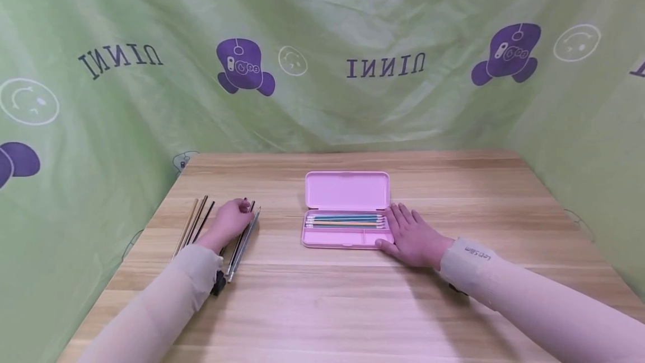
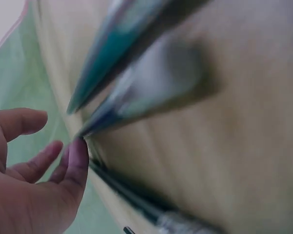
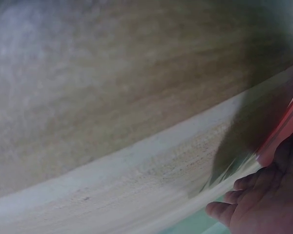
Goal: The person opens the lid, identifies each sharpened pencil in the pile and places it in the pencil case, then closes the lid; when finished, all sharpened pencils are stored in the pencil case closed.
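A pink pencil box lies with its lid raised at mid-table; several pencils fill its upper compartment. My right hand rests against the box's right end, fingers spread and thumb at the near corner. On the left, my left hand is over a group of loose pencils. Dark and grey pencils lie along its right side, and more pencils on its left. Close up in the left wrist view, the fingertips meet a pencil's end, with the thumb apart; some pencils there are blurred.
The wood-grain table reaches back to a green printed curtain, which also hangs along both sides. A small black device sits under the left wrist. The box's lower compartments show bare pink floor.
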A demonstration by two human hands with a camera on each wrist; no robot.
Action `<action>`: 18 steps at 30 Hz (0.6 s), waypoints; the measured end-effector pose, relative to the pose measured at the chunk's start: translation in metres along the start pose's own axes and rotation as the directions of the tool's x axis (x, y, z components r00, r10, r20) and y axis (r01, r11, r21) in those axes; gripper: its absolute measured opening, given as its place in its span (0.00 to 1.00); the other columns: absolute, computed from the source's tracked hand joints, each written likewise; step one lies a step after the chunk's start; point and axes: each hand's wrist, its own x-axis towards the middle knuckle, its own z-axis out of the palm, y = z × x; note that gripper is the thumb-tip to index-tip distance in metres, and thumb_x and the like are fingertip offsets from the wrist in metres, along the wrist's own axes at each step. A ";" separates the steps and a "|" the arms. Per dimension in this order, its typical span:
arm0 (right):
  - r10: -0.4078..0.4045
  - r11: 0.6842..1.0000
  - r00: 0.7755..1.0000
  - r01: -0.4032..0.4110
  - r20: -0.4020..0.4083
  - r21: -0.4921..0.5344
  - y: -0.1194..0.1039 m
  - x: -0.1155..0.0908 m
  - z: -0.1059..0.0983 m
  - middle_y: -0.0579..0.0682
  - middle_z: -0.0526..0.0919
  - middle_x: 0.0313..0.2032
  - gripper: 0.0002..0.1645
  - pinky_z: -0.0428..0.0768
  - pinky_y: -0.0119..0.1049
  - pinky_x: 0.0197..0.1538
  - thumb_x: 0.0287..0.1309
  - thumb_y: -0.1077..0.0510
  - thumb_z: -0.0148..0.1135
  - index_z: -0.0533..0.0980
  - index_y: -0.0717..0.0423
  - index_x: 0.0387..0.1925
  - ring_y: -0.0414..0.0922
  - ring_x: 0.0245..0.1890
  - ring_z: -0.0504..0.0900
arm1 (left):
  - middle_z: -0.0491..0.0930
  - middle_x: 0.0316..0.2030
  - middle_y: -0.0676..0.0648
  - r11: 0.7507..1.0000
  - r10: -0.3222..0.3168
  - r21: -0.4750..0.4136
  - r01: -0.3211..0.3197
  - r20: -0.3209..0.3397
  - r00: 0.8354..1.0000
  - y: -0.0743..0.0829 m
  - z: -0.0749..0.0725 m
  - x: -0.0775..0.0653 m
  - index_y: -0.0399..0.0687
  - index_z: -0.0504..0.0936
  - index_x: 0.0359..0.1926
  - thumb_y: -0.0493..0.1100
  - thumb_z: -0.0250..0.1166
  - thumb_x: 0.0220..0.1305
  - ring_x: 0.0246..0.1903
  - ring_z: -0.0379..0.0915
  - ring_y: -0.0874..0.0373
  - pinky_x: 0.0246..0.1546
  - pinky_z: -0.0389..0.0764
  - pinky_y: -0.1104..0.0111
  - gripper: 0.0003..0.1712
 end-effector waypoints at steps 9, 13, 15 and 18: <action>0.004 1.000 1.000 -0.004 0.010 -0.004 0.001 0.001 0.000 0.74 0.45 0.77 0.53 0.47 0.65 0.76 0.78 0.33 0.41 0.48 0.77 0.76 0.70 0.77 0.44 | 0.79 0.49 0.26 0.991 0.012 0.135 -0.014 0.020 1.000 0.003 0.009 -0.005 0.20 0.72 0.61 0.37 0.70 0.59 0.43 0.77 0.39 0.53 0.79 0.46 0.33; 0.006 1.000 1.000 -0.006 0.005 0.003 0.002 0.002 0.001 0.75 0.45 0.77 0.53 0.47 0.65 0.76 0.78 0.34 0.42 0.48 0.77 0.76 0.70 0.77 0.44 | 0.81 0.42 0.32 0.986 0.021 0.162 -0.025 0.025 0.999 0.003 0.009 -0.004 0.22 0.78 0.52 0.33 0.67 0.60 0.40 0.78 0.41 0.49 0.81 0.49 0.21; 0.006 1.000 1.000 -0.006 0.003 0.004 0.002 0.002 0.002 0.75 0.45 0.77 0.53 0.47 0.65 0.76 0.78 0.34 0.42 0.48 0.77 0.76 0.70 0.77 0.44 | 0.82 0.39 0.34 0.985 0.020 0.169 -0.025 0.028 0.999 0.004 0.008 -0.005 0.25 0.80 0.48 0.32 0.65 0.61 0.40 0.78 0.42 0.48 0.82 0.50 0.16; 0.006 1.000 1.000 -0.006 0.002 0.003 0.002 0.002 0.003 0.75 0.46 0.77 0.53 0.48 0.65 0.76 0.77 0.34 0.42 0.48 0.77 0.76 0.70 0.77 0.44 | 0.82 0.37 0.37 0.981 0.023 0.194 -0.027 0.024 0.999 0.004 0.007 -0.005 0.27 0.81 0.44 0.32 0.64 0.62 0.38 0.78 0.44 0.45 0.83 0.52 0.11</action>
